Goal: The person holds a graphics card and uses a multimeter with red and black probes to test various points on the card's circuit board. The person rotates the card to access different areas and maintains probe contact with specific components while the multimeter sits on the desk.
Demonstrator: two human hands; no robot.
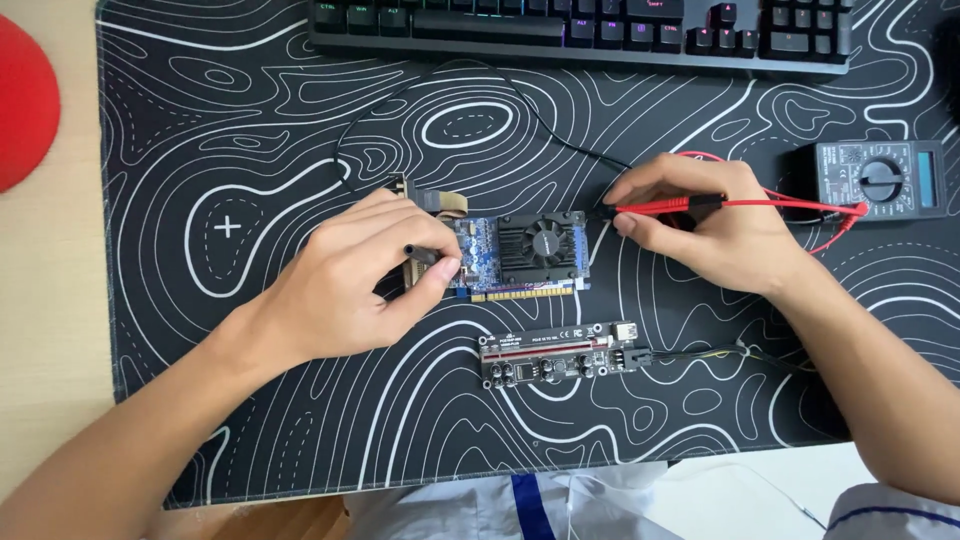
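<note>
A small blue graphics card (pixel 520 253) with a black fan lies flat on the patterned desk mat (pixel 300 130). My left hand (pixel 355 280) pinches a black probe (pixel 425 253) and holds its tip against the card's left end. My right hand (pixel 700 225) grips a red probe (pixel 660 207) whose tip points at the card's right edge. Red and black leads run to a dark multimeter (pixel 880 178) at the right.
A black riser board (pixel 560 357) with a cable lies just below the card. A black keyboard (pixel 580 30) spans the top edge. A red round object (pixel 25 100) sits on the wooden desk at far left. White cloth shows at the bottom.
</note>
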